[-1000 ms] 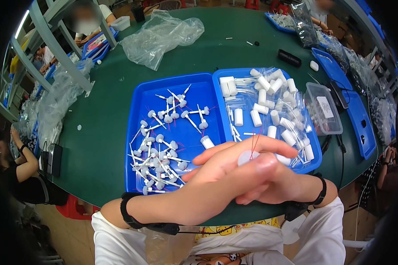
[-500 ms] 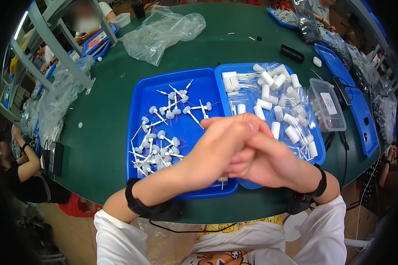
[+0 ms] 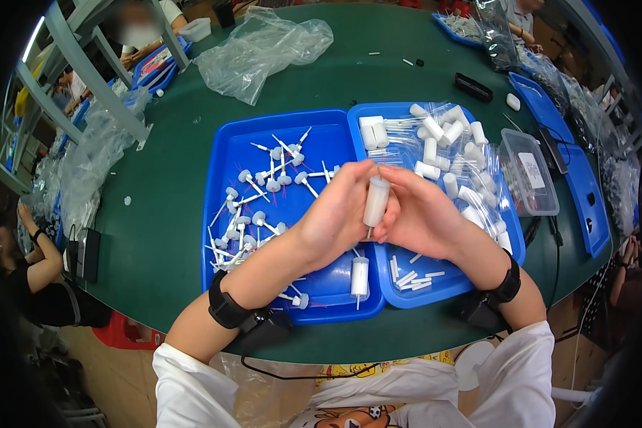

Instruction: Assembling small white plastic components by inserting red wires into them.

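Landmark: the left blue tray (image 3: 228, 153) at the centre of the green table (image 3: 157, 235). Far left of the tray, crumpled clear plastic bags (image 3: 85, 164) lie on the table edge; above the tray, another clear bag (image 3: 264, 46); inside the tray, scattered white plunger pieces with thin stems (image 3: 264, 185); at the tray's lower right corner, one assembled white cylinder (image 3: 360, 277) lies flat. Above the tray's right edge, the left hand (image 3: 335, 214) is curled, its fingers closed on the side of a white cylindrical tube (image 3: 376, 202); the tube stands nearly upright, a thin stem projecting from its lower end, held over the seam with the adjoining right blue tray (image 3: 517, 250); the right hand (image 3: 417, 217) grasps the tube from the other side, the two hands touching. Inside the right tray, bagged white tubes (image 3: 449, 143) and loose white sticks (image 3: 414, 278); right of it, a clear lidded box (image 3: 528, 171); both wrists carry black bands (image 3: 228, 310).
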`<state>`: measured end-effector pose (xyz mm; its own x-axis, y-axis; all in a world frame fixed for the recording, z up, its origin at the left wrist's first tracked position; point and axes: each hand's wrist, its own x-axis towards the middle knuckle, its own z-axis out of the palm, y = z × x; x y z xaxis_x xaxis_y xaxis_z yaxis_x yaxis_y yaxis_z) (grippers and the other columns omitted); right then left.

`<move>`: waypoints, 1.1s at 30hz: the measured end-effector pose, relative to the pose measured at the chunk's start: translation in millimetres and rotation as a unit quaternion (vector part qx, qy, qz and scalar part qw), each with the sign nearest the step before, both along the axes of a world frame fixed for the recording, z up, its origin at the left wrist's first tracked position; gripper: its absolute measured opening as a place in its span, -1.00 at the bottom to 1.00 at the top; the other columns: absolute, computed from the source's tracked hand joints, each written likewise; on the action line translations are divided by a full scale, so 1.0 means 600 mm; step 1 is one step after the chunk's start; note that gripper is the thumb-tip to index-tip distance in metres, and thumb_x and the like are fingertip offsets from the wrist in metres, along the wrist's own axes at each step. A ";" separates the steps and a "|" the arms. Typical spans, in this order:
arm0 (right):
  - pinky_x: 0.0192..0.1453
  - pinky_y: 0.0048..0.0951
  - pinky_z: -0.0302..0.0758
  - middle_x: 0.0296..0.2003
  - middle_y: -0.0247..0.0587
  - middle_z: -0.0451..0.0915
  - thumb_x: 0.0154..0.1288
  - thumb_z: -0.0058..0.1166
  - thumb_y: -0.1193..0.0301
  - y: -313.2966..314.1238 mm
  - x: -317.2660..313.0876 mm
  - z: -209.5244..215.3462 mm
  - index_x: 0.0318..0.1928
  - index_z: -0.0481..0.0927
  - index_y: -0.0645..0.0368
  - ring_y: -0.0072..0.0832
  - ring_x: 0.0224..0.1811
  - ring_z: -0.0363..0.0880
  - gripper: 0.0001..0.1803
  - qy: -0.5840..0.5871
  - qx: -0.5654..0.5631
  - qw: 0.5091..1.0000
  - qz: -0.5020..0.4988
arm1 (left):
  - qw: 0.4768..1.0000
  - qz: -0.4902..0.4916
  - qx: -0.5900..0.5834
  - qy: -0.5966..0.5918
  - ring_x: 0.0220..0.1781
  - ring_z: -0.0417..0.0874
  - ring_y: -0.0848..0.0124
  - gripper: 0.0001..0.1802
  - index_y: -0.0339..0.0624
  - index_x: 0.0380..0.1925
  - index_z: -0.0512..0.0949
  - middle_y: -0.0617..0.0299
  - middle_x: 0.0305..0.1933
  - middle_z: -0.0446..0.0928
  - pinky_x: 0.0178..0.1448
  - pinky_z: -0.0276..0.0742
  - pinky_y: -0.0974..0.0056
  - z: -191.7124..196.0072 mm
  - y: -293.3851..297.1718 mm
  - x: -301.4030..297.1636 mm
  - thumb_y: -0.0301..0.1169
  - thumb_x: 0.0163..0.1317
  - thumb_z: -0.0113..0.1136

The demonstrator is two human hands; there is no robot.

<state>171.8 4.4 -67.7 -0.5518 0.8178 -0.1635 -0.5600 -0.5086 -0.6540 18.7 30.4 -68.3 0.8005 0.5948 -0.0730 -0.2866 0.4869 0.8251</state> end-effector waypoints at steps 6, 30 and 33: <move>-0.36 -0.40 0.53 -0.60 -0.20 0.54 0.34 -0.15 0.27 0.002 0.008 -0.016 -0.25 0.47 0.24 -0.38 -0.54 0.55 -0.73 -0.021 0.001 1.000 -0.004 | 1.000 0.005 -0.020 -0.013 -0.50 0.33 0.44 -0.39 -0.26 0.15 0.27 0.26 -0.57 0.31 -0.30 0.30 0.35 0.003 -0.007 0.006 -0.04 0.38 -0.54; -0.31 -0.50 0.45 -0.72 -0.34 0.44 0.31 -0.11 0.03 -0.004 0.007 -0.004 -0.78 0.37 0.03 -0.54 -0.58 0.46 -0.44 -0.046 -0.014 0.999 -0.022 | 0.996 0.071 -0.005 -0.058 -0.34 0.41 0.53 -0.64 -0.24 -0.17 0.40 0.29 -0.37 0.38 -0.17 0.36 0.39 -0.006 -0.031 0.009 -0.17 0.41 -0.25; -0.39 -0.49 0.48 -0.69 -0.30 0.48 0.33 -0.12 0.06 -0.007 0.005 -0.003 -0.70 0.44 0.07 -0.48 -0.60 0.50 -0.48 -0.078 -0.025 0.996 -0.020 | 0.997 0.032 -0.015 -0.073 -0.42 0.35 0.51 -0.61 -0.25 -0.20 0.39 0.30 -0.44 0.35 -0.25 0.30 0.39 -0.004 -0.028 0.004 -0.16 0.40 -0.32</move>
<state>174.6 0.1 -69.3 -0.4838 0.8271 -0.2862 -0.4734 -0.5223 -0.7093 21.3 13.8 -70.7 0.7645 0.6442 0.0229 -0.4337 0.4877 0.7576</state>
